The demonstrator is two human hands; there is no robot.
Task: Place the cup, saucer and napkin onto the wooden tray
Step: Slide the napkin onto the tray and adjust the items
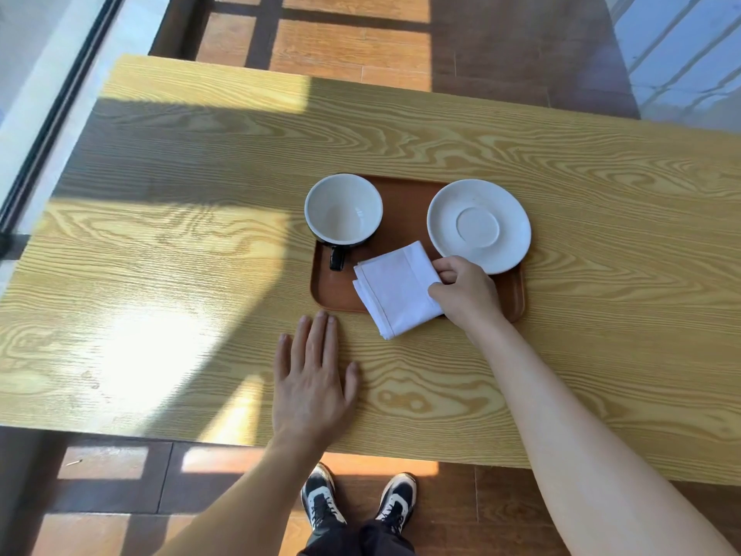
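Tray contents first: the brown wooden tray (335, 292) sits just right of the frame's centre on your light woodgrain worktop (180, 242), and it carries all three pieces. At its upper left corner stands the cup (343, 208), white inside and dark outside, empty, with its dark handle pointing toward the lower edge of the frame; its rim juts a little past the tray's left and upper edges. At the upper right lies the white saucer (479, 225), also empty, its rim reaching over the tray's right side. Between and below them lies the folded white napkin (395, 288), set at a slant, with its lower corner hanging over the tray's near rim onto the worktop.

Your right hand (465, 292) pinches the napkin's right edge between thumb and fingers, just below the saucer. Your left hand (312, 379) lies flat and spread on the worktop, holding nothing, fingertips close to the tray's lower left corner but apart from it.
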